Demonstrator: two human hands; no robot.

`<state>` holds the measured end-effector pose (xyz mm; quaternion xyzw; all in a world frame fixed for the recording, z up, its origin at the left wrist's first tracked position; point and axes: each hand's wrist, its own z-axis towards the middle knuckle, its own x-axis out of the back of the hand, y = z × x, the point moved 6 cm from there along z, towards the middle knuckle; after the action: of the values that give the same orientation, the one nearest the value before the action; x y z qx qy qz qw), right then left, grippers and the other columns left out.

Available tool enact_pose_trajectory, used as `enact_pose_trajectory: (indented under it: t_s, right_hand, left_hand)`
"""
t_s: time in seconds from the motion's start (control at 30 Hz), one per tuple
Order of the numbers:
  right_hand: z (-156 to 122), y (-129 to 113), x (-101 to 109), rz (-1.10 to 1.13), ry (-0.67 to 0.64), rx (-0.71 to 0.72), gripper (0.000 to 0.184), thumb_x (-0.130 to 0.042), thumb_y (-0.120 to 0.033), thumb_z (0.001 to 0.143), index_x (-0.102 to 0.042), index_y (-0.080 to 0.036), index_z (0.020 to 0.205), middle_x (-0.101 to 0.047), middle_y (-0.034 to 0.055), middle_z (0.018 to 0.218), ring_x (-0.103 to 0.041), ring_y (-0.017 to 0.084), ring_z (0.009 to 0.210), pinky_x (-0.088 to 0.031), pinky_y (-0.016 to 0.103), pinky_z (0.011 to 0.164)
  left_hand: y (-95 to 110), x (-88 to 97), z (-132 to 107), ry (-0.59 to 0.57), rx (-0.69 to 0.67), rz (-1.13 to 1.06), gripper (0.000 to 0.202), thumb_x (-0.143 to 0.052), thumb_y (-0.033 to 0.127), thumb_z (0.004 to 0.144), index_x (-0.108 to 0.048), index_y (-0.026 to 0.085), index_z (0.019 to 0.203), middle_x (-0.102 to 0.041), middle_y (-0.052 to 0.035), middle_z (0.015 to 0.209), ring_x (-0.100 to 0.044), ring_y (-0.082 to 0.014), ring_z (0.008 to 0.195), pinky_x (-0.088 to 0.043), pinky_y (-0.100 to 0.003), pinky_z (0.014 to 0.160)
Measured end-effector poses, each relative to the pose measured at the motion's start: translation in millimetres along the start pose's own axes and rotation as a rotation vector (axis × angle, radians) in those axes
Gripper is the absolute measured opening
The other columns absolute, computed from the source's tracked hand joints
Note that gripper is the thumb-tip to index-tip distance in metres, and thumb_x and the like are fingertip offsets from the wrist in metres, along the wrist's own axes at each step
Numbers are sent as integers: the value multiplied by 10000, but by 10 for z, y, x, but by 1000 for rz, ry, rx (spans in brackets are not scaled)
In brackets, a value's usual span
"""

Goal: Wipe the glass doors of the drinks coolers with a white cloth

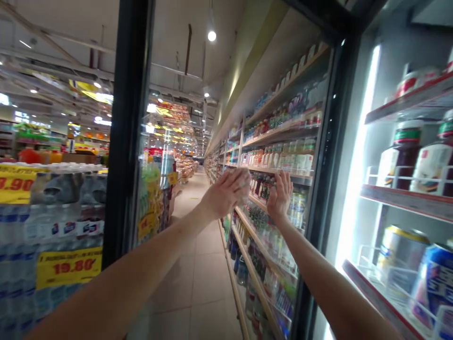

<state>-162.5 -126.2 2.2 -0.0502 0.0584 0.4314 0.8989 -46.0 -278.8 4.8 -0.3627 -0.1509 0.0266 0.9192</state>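
Both of my arms reach forward against a glass fridge door (219,264) with a black frame. My left hand (226,191) lies flat on the glass with its fingers stretched out and together, slightly blurred. My right hand (280,194) presses the glass beside it, fingers up and spread. Neither hand holds anything. Through the glass I see a long shop aisle and shelves of bottled drinks (272,236).
The open fridge at the right has lit shelves (406,198) with bottles (430,165) and cans (437,278). At the left stand packs of water bottles (53,226) with yellow price tags (69,267). The door's black frame (123,141) rises at the left.
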Motion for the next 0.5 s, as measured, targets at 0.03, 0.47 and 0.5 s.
enact_pose_trajectory:
  t_s: [0.03,0.47,0.5]
  right_hand:
    - [1,-2,4,-2,7,-1,486,-267,-311,899,-435,-176,1334,-460,128,1391,-283,228,1380,-258,517,1081]
    - [0,9,-15,-22,-16,-21,484,-264,-302,895,-428,-203,1339,-452,108,1400,-282,228,1379,-253,519,1082]
    - [-1,8,-18,-18,-22,-15,484,-268,-298,895,-422,-202,1343,-449,107,1402,-278,227,1381,-252,515,1084]
  left_hand:
    - [-36,7,20,14,62,8,473,-431,330,902,-406,178,1349,-290,-101,1490,-210,-280,1391,-229,-459,1107]
    - [-102,-33,384,-16,1,-35,437,-436,324,898,-453,181,1311,-308,-97,1486,-219,-275,1389,-219,-465,1114]
    - [-26,-61,374,-42,-99,-53,415,-424,308,904,-464,197,1301,-335,-73,1476,-244,-255,1382,-226,-442,1116]
